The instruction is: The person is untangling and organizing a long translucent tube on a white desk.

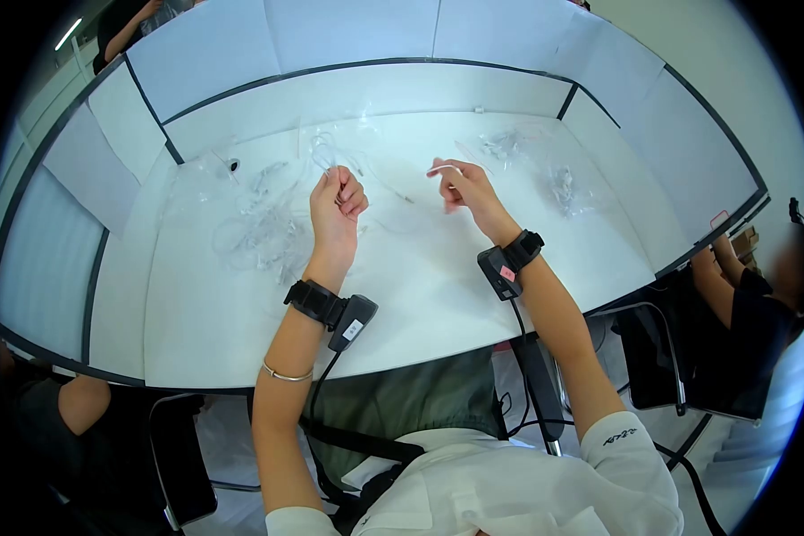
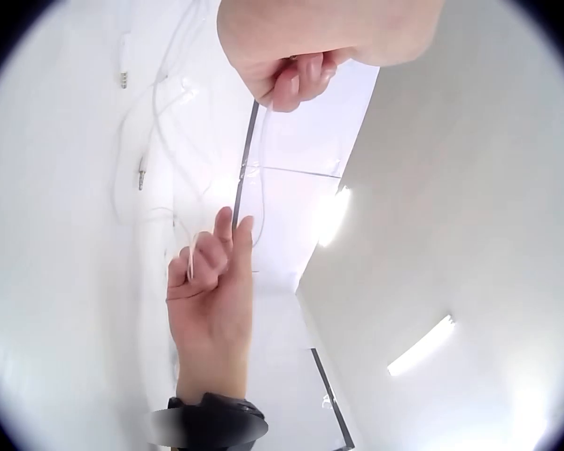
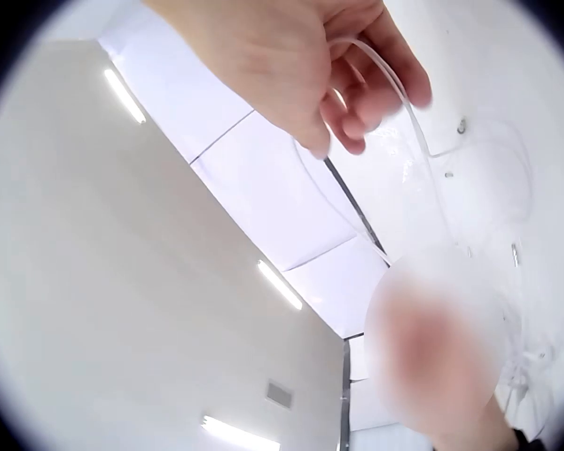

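Note:
A thin white cable [image 3: 420,132] runs between the two hands. The left hand [image 1: 339,198] is raised over the left middle of the table, fingers curled around the cable, a loop standing up beyond them. To its right, the right hand [image 1: 470,191] has its fingers bent, with the cable crossing them and passing through the hand. The left wrist view shows this right hand [image 2: 211,287] with thumb and one finger stretched out. Metal-tipped plugs [image 2: 141,177] on white cords lie on the table near the hands. The left hand [image 3: 432,357] is blurred in the right wrist view.
Clear plastic bags with cables [image 1: 272,237] spread over the left of the white table [image 1: 420,304]. More bagged cables [image 1: 563,189] lie at the right and back right. White partition walls [image 1: 357,89] enclose the back and sides. Other people sit at both sides.

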`<state>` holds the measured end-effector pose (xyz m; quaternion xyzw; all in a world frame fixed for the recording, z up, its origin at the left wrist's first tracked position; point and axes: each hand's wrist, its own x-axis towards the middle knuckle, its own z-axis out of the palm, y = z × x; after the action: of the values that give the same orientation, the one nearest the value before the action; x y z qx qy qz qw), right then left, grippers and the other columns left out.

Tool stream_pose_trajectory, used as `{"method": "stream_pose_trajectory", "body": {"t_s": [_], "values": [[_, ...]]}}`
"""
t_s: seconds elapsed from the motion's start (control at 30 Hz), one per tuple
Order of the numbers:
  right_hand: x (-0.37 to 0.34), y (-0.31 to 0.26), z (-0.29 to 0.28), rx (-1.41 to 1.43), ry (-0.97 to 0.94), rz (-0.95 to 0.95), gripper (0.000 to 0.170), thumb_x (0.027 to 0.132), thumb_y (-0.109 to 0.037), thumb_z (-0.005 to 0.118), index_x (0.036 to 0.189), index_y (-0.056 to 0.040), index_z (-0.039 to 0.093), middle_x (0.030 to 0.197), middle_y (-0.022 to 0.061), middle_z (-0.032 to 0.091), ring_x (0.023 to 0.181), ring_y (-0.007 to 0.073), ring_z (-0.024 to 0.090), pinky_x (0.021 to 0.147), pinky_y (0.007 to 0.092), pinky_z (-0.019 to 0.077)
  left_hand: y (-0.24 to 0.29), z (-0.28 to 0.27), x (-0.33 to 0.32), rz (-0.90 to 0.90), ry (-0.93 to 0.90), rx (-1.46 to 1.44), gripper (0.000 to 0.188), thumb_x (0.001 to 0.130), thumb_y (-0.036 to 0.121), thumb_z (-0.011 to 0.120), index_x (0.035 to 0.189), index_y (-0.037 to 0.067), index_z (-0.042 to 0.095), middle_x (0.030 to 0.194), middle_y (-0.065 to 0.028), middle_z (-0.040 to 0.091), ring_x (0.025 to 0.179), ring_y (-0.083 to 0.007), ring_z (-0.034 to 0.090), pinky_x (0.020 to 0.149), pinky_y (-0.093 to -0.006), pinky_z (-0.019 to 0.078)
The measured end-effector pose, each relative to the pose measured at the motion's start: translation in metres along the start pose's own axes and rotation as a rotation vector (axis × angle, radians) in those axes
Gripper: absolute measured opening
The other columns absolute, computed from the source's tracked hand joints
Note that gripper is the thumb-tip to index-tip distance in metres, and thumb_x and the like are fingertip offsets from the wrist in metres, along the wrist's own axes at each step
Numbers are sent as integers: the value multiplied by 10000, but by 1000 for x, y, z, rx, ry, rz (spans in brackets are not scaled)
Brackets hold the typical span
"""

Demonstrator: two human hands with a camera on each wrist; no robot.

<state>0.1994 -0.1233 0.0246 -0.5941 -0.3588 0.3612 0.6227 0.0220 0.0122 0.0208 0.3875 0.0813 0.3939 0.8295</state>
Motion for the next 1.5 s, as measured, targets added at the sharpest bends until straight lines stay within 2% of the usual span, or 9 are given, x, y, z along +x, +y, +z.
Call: {"method": "stream_pose_trajectory", "body": {"t_s": [0.13, 0.3, 0.4, 0.53, 0.73, 0.97, 1.1, 1.37, 1.5], "values": [[14, 10, -9, -542, 259, -363, 242, 804, -315, 675, 784, -76, 636, 507, -41, 400, 477, 84, 392, 451, 269, 312, 6, -12, 5, 55, 48, 10, 275, 985, 254, 403, 754, 105, 401, 622, 34, 318, 519, -73, 269, 513, -228, 256], [6, 13, -20, -1146, 363, -287, 206, 785, -322, 690, 753, -124, 642, 516, 2, 495, 478, 171, 498, 452, 324, 353, 4, -17, 7, 73, 248, 55, 277, 986, 246, 391, 748, 105, 408, 613, 36, 299, 516, -76, 257, 494, -233, 242], [5, 2, -14, -1000, 479, -171, 214, 812, -320, 668, 770, -111, 647, 516, 4, 512, 439, 150, 492, 460, 302, 368, 5, -20, 8, 112, 252, 40, 271, 983, 242, 391, 753, 102, 412, 604, 34, 296, 509, -76, 255, 491, -234, 241], [2, -8, -14, 51, 93, -167, 269, 864, -303, 617, 788, -46, 634, 496, -13, 483, 393, 92, 439, 463, 248, 372, 0, -14, 5, 90, 253, 72, 266, 984, 247, 397, 761, 101, 411, 601, 32, 304, 502, -73, 254, 483, -233, 240], [2, -7, -29, -1159, 640, -321, 187, 807, -296, 655, 768, -125, 591, 548, 48, 531, 514, 211, 538, 496, 349, 411, 4, -10, 2, 92, 264, 129, 253, 989, 227, 383, 773, 98, 414, 616, 34, 313, 510, -75, 259, 502, -225, 244], [8, 6, -63, -1079, 817, -363, 141, 783, -254, 670, 786, -130, 605, 589, 38, 564, 555, 229, 574, 500, 356, 425, 2, -20, 5, 124, 288, 158, 259, 982, 236, 392, 756, 110, 408, 608, 32, 322, 494, -69, 253, 476, -226, 234], [6, 3, -53, -1085, 600, -139, 124, 762, -210, 678, 843, -141, 615, 694, 29, 600, 623, 221, 586, 595, 357, 444, 2, -23, 7, 122, 309, 187, 255, 981, 228, 385, 757, 109, 407, 599, 31, 318, 483, -66, 250, 462, -223, 228], [-4, 6, -12, -1243, 59, -608, 593, 785, -180, 636, 1336, -138, 420, 1314, 107, 464, 1243, 286, 395, 1049, 401, 285, 1, -16, 3, 62, 225, 199, 240, 977, 214, 392, 764, 106, 414, 603, 35, 328, 489, -62, 260, 479, -220, 241], [-12, -9, 18, -982, -44, -717, 523, 828, -197, 614, 1317, -121, 445, 1325, 115, 467, 1228, 293, 415, 1029, 397, 320, -1, -17, 4, 19, 151, 139, 235, 973, 203, 384, 764, 98, 411, 604, 29, 328, 496, -65, 266, 480, -217, 252]]}}
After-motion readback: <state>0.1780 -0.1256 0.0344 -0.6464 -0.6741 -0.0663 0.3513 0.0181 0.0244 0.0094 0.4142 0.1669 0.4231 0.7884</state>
